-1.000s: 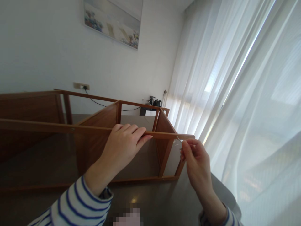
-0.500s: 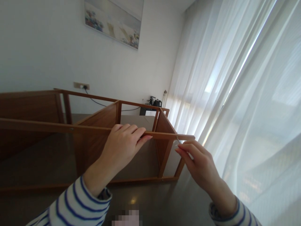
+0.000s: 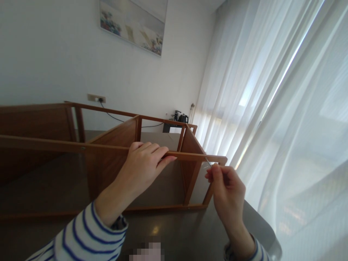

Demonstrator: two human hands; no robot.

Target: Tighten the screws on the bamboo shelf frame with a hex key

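Note:
A brown wooden shelf frame (image 3: 108, 139) lies on its side on a dark table (image 3: 190, 232). My left hand (image 3: 144, 166) is wrapped over the frame's near top rail (image 3: 190, 156), fingers curled on it. My right hand (image 3: 227, 188) pinches a thin metal key (image 3: 208, 162) whose tip sits at the rail's right end, close to the corner joint. Both sleeves are white with blue stripes.
White sheer curtains (image 3: 272, 108) hang along the right. A painting (image 3: 134, 23) hangs on the white wall above a wall socket (image 3: 96, 98) with a cable. A black kettle (image 3: 182, 118) stands on a far surface. The table's rounded corner (image 3: 268, 232) is at the lower right.
My right hand has turned at the wrist around the thin key, from fingers stretched sideways to fingers upright and pinched. My left hand has kept its hold on the rail.

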